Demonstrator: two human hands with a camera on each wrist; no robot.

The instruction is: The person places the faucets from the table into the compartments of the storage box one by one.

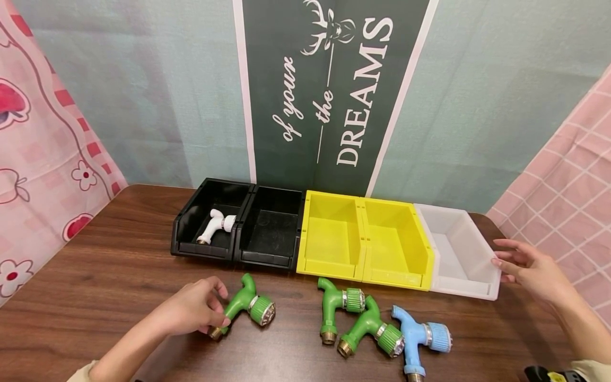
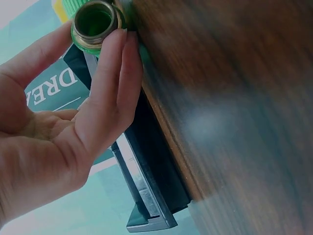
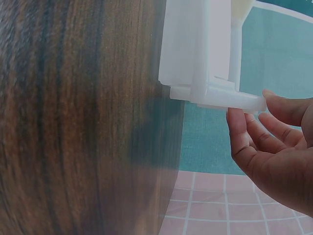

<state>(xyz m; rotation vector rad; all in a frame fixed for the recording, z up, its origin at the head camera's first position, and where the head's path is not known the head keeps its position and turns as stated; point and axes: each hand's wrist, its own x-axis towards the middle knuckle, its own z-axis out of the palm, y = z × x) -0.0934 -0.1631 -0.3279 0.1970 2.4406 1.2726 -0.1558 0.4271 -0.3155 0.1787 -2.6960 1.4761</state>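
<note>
My left hand [image 1: 195, 309] pinches a green faucet [image 1: 244, 298] near its brass threaded end, between thumb and fingers. In the left wrist view, that open brass end [image 2: 95, 22] points toward the camera. The faucet's ribbed knob faces right, in front of the black bins. At the far right, my right hand [image 1: 537, 270] holds the outer side rim of the white bin [image 1: 470, 246]. The right wrist view shows the thumb at the edge of the white rim [image 3: 244, 100] and a fingertip against the outer side.
Two black bins [image 1: 274, 261] and two yellow bins [image 1: 331, 268] stand in a row with the white one. A white faucet [image 1: 217, 225] lies in the leftmost bin. Two more green faucets [image 1: 329, 307] and a blue faucet [image 1: 415, 339] lie on the wooden table [image 1: 95, 297].
</note>
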